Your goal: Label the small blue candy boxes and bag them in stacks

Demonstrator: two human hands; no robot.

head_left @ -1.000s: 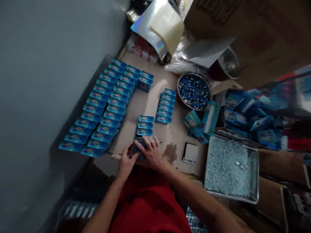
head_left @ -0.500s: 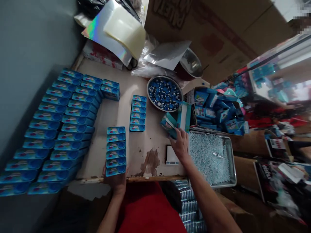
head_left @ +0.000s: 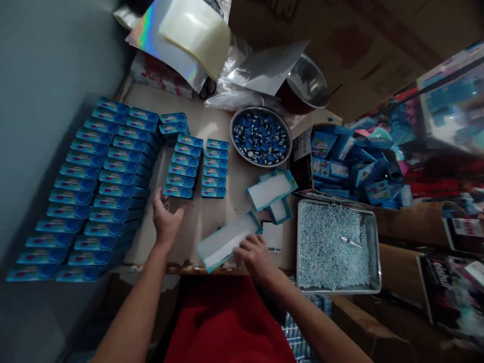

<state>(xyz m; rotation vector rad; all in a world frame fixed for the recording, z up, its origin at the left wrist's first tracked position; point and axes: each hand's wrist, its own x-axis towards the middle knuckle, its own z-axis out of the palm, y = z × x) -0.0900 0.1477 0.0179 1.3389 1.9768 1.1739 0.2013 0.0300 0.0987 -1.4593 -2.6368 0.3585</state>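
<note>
My left hand point(head_left: 166, 219), fingers apart and holding nothing, is just in front of a row of blue tins point(head_left: 184, 166) standing on the table. Another row of blue tins point(head_left: 215, 169) stands beside it on the right. At the table's front edge my right hand point(head_left: 257, 252) grips an open-topped teal box point(head_left: 229, 241) by its right end; its pale inside faces up. Beyond that hand, one teal box point(head_left: 272, 189) lies across another teal box point(head_left: 280, 210). A small white scale point(head_left: 272, 237) is partly behind my right hand.
Many blue tins point(head_left: 102, 186) stand in columns at left. A bowl of blue-and-silver round pieces point(head_left: 260, 136) is at the back. To the right are a carton of blue boxes point(head_left: 340, 161) and a metal tray point(head_left: 378, 252) of pale blue pellets. Sheets point(head_left: 196, 38) and scissors lie behind.
The tin row at my left hand has moved from the front edge to beside the other row, and that hand has let go. My right hand has brought a teal box left and nearer.
</note>
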